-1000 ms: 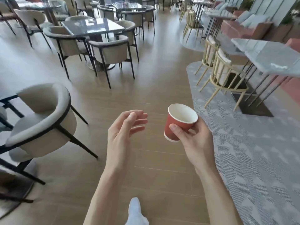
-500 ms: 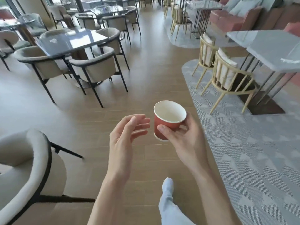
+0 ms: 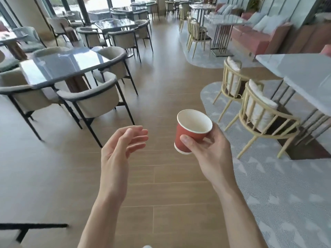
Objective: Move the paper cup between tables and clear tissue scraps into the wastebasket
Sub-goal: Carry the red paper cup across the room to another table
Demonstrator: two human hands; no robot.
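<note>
The right hand holds the red paper cup upright over the wooden floor, while the left hand hangs empty, fingers loosely spread.

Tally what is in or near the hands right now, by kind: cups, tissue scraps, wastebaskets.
Paper cup: 1, red, held in the right hand
Tissue scraps: 0 in view
Wastebaskets: 0 in view
Left hand: open, holding nothing
Total: 1
</note>
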